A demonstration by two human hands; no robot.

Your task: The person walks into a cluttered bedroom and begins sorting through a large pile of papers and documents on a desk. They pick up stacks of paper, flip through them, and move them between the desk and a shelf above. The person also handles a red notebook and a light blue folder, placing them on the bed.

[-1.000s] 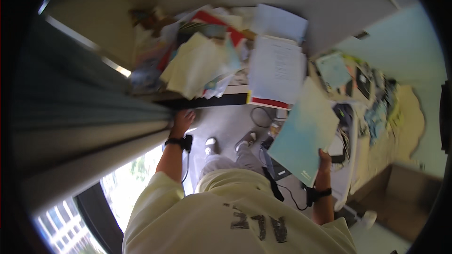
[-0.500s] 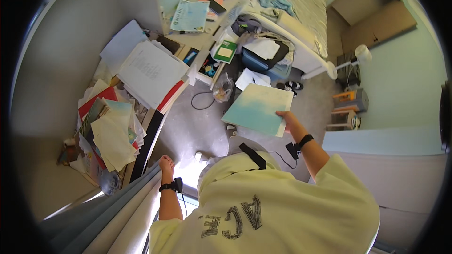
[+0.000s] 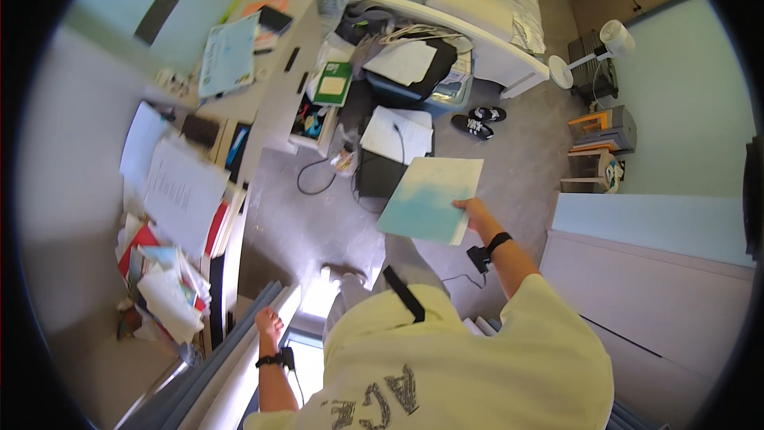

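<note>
My right hand [image 3: 473, 216] grips a thin pale blue and cream booklet [image 3: 430, 201] by its right edge, thumb on top and the other fingers hidden under it. The booklet is held tilted above the floor in front of my body. Down at the left, my left hand [image 3: 269, 321] hangs beside the curtain [image 3: 276, 293], fingers curled in, with nothing visible in them. Stacked papers [image 3: 185, 191] and a messy pile of loose sheets and booklets [image 3: 167, 287] lie on the desk to my left, apart from both hands.
An open drawer [image 3: 322, 137] juts from the desk, a green book [image 3: 333, 84] beside it. Papers [image 3: 396, 134], a cable [image 3: 306, 185] and black shoes [image 3: 473, 126] lie on the floor. A blue bin [image 3: 455, 94] stands by the bed [image 3: 509, 60]; a white fan [image 3: 562, 72] is at right.
My view has turned and shifted, so the desk sits further left and more floor shows. My right hand still holds the booklet; my left hand stays low beside the curtain.
</note>
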